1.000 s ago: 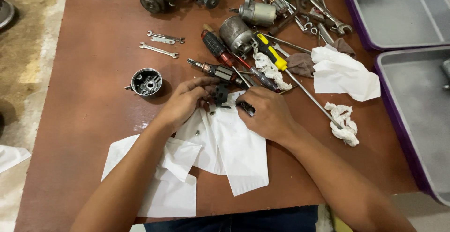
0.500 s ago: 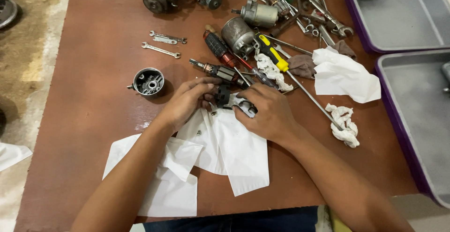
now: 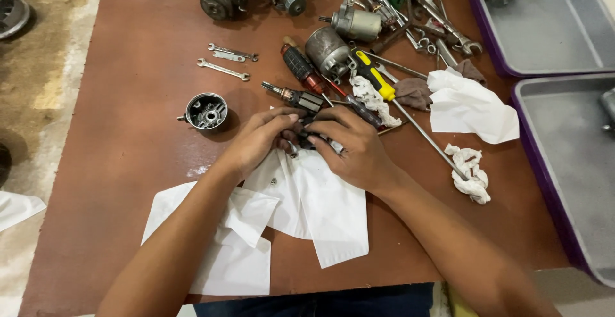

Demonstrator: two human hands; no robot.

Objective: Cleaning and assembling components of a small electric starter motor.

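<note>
Hands meet at the centre of the head view, above white paper sheets [image 3: 320,208] spread on a brown table [image 3: 141,125]. Left hand [image 3: 256,142] comes in from the lower left, its fingers curled around a small dark metal part [image 3: 306,139] that sits between both hands; right hand [image 3: 355,147] comes in from the lower right and pinches the same part from the other side, fingertips bent down onto it. Most of the part is hidden by the fingers, so its shape cannot be told. Just above the hands lies a motor armature [image 3: 296,97] with a copper end, and left of it, apart from the hands, stands a round metal housing [image 3: 206,110]. Two small wrenches [image 3: 229,60] lie in the upper left. Right of the armature a yellow-handled screwdriver [image 3: 375,81] runs down toward a crumpled white rag [image 3: 471,173] in the right middle of the frame. A red-and-black screwdriver handle [image 3: 301,68] lies beside a cylindrical motor body [image 3: 328,51]. Along the top edge sits a heap of engine parts and spanners [image 3: 423,9]. Grey trays with purple rims [image 3: 564,137] fill the right edge.
</note>
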